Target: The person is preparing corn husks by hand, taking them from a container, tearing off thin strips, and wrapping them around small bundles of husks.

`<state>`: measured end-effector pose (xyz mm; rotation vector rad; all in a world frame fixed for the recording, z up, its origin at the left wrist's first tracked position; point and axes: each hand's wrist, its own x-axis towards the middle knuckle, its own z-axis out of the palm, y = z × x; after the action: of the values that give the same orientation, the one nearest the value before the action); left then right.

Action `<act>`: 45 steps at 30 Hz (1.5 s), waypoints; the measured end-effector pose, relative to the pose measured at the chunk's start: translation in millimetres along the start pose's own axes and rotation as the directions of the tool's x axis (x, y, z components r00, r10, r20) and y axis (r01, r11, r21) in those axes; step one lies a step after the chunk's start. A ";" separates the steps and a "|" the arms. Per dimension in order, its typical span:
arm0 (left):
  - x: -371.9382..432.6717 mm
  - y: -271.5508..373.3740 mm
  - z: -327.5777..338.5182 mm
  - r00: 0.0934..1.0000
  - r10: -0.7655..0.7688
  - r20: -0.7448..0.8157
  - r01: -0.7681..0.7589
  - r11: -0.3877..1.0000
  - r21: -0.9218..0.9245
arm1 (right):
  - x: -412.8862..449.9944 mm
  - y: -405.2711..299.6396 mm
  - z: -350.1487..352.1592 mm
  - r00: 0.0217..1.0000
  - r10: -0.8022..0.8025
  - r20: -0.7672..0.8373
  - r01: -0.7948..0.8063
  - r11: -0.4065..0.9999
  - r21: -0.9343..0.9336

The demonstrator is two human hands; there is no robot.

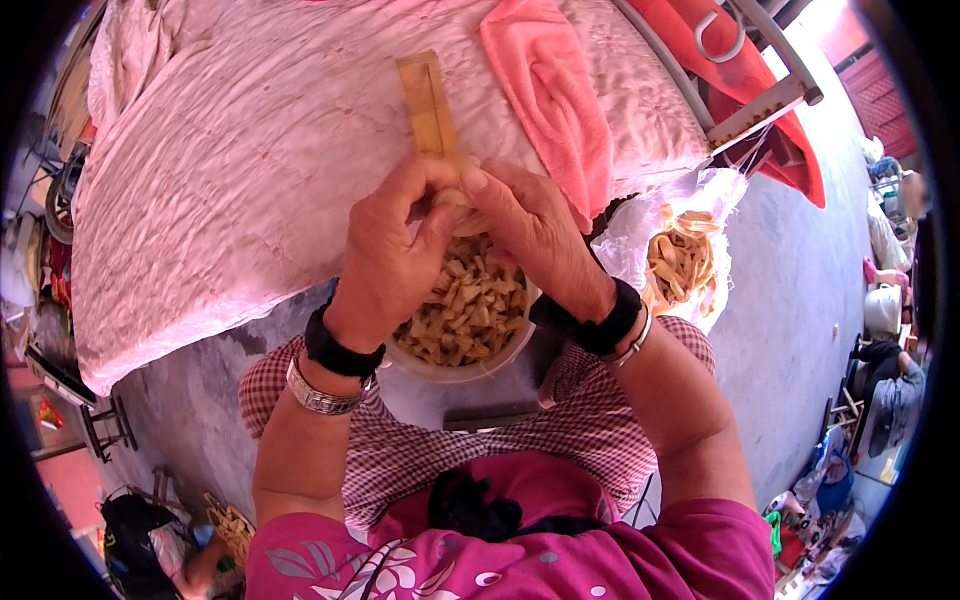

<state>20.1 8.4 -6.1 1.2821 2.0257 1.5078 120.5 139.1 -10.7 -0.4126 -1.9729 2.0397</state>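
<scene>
Both of my hands meet above a round white tub, fingers pinched close together. My left hand grips a flat yellowish strip, perhaps dried plant material, whose long end sticks up past the knuckles. My right hand pinches the same strip near its lower end, where a pale looped part shows between the fingers. Exactly how the strip is folded there is hidden by the fingertips. Below, the tub holds many short tan folded pieces. It stands between my knees, in checked trousers.
A bed with a pink quilted cover lies ahead, a coral towel on it. At the right, a white plastic bag holds loose tan strips by the metal bed frame. Another person sits at lower left.
</scene>
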 end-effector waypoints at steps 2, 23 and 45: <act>2.2 3.4 -0.1 0.996 -0.088 -0.009 0.080 0.941 -0.330 | -2.7 8.3 9.7 0.981 -0.183 -0.068 0.188 0.979 0.073; 2.5 2.9 -8.9 0.963 -0.206 0.173 0.268 0.676 -0.686 | -5.2 19.9 -4.7 0.973 -0.227 0.037 0.224 0.972 0.073; 3.5 -1.4 15.1 0.948 -0.318 0.016 0.265 0.762 -0.591 | -10.6 29.4 1.2 0.983 0.092 0.161 -0.173 0.770 0.614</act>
<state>27.8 20.3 -12.5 0.6250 1.5057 1.8434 129.8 132.9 -39.9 -0.2797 -1.2069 2.7026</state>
